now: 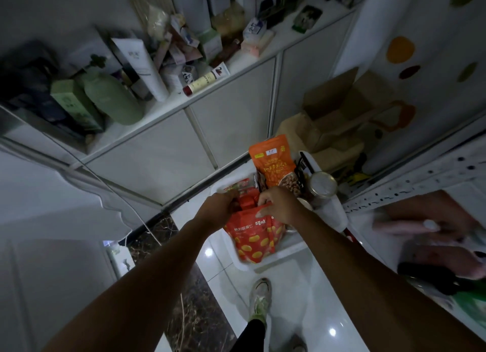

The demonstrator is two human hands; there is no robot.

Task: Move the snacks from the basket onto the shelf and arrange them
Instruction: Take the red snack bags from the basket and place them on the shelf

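A white basket (pixel 273 259) stands on the floor, full of snacks. My left hand (pixel 219 209) and my right hand (pixel 280 206) both grip the top edge of a red pouch with yellow chestnuts (pixel 255 240) at the basket's near side. Behind it an orange peanut bag (pixel 273 162) stands upright. A round tin with a metal lid (pixel 322 186) sits to the right of it. More red packets (pixel 238 188) lie at the basket's far left. A white perforated shelf (pixel 410 183) runs along the right side.
A white cabinet (pixel 163 152) to the left carries bottles, tubes and boxes on top. Cardboard boxes (pixel 342 120) stand behind the basket. Packets lie on the lower shelf level (pixel 434 246) at right. My shoe (pixel 260 296) is on the glossy tile floor just before the basket.
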